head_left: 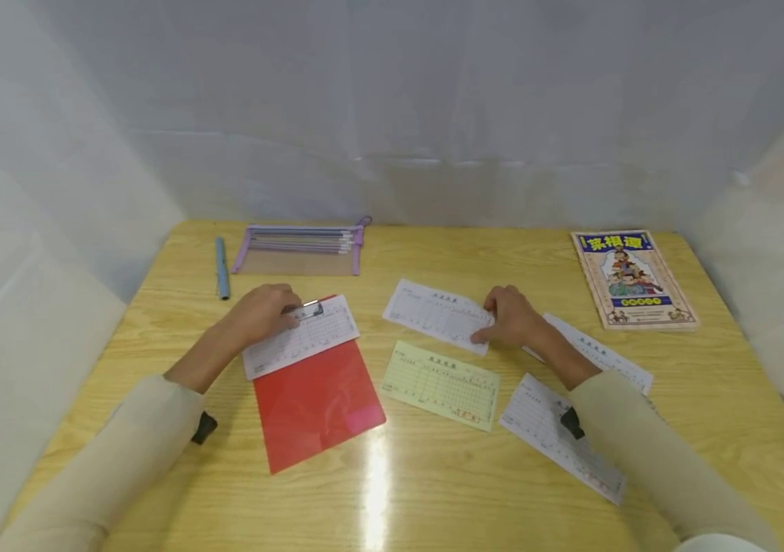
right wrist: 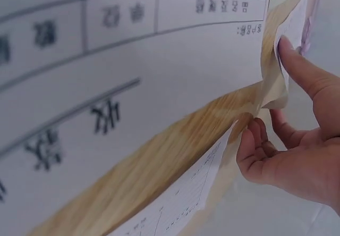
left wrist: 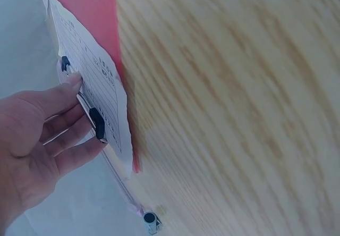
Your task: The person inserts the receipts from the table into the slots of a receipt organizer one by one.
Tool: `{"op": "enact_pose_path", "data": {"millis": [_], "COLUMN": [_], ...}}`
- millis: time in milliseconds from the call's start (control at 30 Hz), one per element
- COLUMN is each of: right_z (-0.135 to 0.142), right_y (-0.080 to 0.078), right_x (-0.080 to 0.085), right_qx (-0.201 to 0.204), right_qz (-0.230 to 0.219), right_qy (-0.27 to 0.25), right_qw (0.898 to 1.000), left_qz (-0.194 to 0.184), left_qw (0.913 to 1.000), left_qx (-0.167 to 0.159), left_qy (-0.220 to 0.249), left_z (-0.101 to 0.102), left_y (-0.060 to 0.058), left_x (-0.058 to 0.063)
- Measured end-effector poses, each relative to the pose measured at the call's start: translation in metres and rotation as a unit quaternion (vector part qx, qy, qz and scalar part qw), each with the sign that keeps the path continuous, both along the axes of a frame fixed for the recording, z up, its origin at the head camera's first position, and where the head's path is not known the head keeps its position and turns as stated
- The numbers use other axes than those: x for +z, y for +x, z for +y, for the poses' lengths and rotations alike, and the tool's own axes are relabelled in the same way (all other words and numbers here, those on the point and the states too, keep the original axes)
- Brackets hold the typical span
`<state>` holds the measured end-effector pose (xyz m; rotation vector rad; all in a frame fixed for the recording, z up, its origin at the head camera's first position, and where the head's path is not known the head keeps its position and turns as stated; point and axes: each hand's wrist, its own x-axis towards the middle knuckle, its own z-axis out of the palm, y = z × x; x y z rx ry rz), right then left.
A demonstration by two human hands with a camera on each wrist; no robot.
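Beige left sleeve (head_left: 136, 437) at the near left, above the wooden worktop (head_left: 461, 491). Farther back, blue pen (head_left: 222, 268): lies pointing away from the body, near the purple-edged pouch, not touching it.

Next, left hand (head_left: 264, 316): pinches the metal clip (head_left: 309, 310) at the top of the red board (head_left: 319, 406). Thumb on the bar and other fingers curled behind it, as seen in the left wrist view; closed down to the clip's thickness. Behind, see-through purple-edged pouch (head_left: 281, 266) with slim pencils (head_left: 302, 239) lined up inside.

Under the clip, first white slip (head_left: 333, 328): printed with a grid, covers the upper part of the red board, leaves the lower part bare and shiny.

Toward the middle, loose white slip (head_left: 433, 313) at the back and yellow-green slip (head_left: 442, 387) just in front, with a narrow strip of wood between. Red marks near the yellow-green slip's lower right corner.

Right of these, right hand (head_left: 512, 318): holds the loose white slip by its right end, thumb on the printed face, fingers bent at the edge, nearly closed. Cannot tell how firmly.

Beyond, two more white slips (head_left: 551, 429), both lying aslant, partly hidden by the right forearm and sleeve. At the far right, illustrated book (head_left: 634, 280): lies flat toward the back, cover up, well apart from the right hand.
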<state>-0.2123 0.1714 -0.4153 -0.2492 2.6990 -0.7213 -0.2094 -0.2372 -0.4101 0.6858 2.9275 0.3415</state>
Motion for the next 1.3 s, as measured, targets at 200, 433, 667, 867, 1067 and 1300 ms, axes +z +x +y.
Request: {"op": "enact_pose_path", "data": {"millis": [200,433,667,867,1067,1300], "right_z": [0.002,0.006,0.008,0.010,0.009,0.011], "right_y": [-0.001,-0.003,-0.005,-0.007,-0.005,-0.006], "right_x": [0.003,0.006,0.011,0.011,0.014,0.019], "right_qx": [-0.012,-0.019,-0.027,-0.043,-0.044,-0.038], "right_qz": [-0.001,0.001,0.030,0.016,0.022,0.052], "right_qy": [-0.027,-0.035,-0.032,-0.044,-0.071,-0.141], "right_qw": [1.000,0.999,0.999,0.998,0.996,0.988], "left_qz": [0.006,0.007,0.008,0.011,0.015,0.014], "left_qw": [1.0000,1.0000,1.0000,0.9999,0.9999,0.9999], "left_qx": [-0.001,-0.004,-0.001,-0.002,-0.005,-0.003], "left_qy": [0.002,0.002,-0.001,0.002,0.003,0.003], "left_z": [0.001,0.000,0.001,0.001,0.002,0.002], "left_y": [0.001,0.001,0.002,0.002,0.004,0.004], "left_x": [0.001,0.000,-0.001,0.000,0.000,0.001]}}
